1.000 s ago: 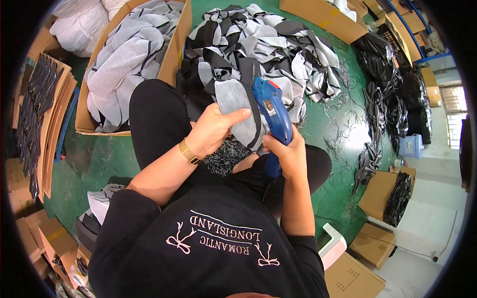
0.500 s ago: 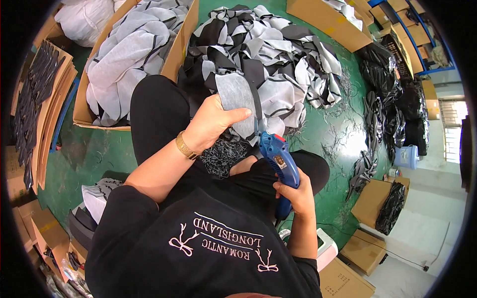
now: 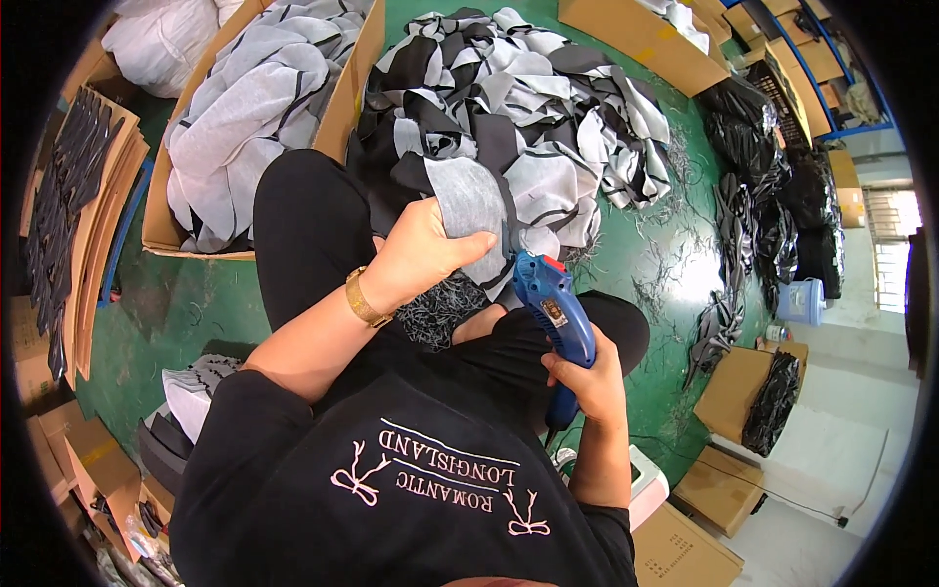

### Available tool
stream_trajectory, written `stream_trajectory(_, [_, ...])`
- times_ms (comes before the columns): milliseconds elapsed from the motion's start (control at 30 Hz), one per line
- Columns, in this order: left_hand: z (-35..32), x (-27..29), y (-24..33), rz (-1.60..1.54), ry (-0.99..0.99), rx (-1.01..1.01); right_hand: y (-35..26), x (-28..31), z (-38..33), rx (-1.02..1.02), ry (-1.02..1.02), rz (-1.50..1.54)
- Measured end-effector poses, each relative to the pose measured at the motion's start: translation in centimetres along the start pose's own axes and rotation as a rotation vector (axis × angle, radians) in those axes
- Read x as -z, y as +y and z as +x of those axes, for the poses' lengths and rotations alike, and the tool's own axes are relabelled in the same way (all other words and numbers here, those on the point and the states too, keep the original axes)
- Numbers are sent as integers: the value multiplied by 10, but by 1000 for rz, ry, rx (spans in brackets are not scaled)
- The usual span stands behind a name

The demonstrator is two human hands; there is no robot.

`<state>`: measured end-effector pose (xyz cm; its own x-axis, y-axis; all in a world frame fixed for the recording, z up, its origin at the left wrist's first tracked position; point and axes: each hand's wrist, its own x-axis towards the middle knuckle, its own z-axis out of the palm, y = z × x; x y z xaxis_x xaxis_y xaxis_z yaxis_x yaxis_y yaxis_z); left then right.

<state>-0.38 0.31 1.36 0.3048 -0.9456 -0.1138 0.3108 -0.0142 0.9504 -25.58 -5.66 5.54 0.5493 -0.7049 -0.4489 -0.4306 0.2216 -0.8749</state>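
My left hand (image 3: 423, 252), with a gold watch on its wrist, grips a grey felt-like fabric piece (image 3: 473, 217) with a black edge, held up over my lap. My right hand (image 3: 587, 383) holds a blue electric hand cutter (image 3: 554, 315) by its handle, its nose pointing up at the lower edge of the fabric piece. A heap of grey, white and black fabric pieces (image 3: 509, 117) lies on the green floor just beyond my knees. Dark trimmings (image 3: 440, 308) rest on my lap between the hands.
A cardboard box (image 3: 344, 93) full of grey fabric pieces stands at the left front. Stacked cardboard sheets (image 3: 93, 215) lie far left. Black strips (image 3: 753, 225) trail along the right, near more cardboard boxes (image 3: 729, 391). A white container (image 3: 646, 484) sits by my right side.
My right hand has drawn the blue cutter down and toward my body, away from the fabric piece. The left hand keeps the piece raised and has turned it slightly.
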Motion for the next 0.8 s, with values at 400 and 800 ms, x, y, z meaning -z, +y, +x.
stream_trajectory(400, [-7, 1, 0, 207, -77, -99, 0, 2, 7, -11, -59, 109])
stream_trajectory(800, [-9, -6, -12, -56, -214, -62, -32, -16, 45, 157, 41, 321])
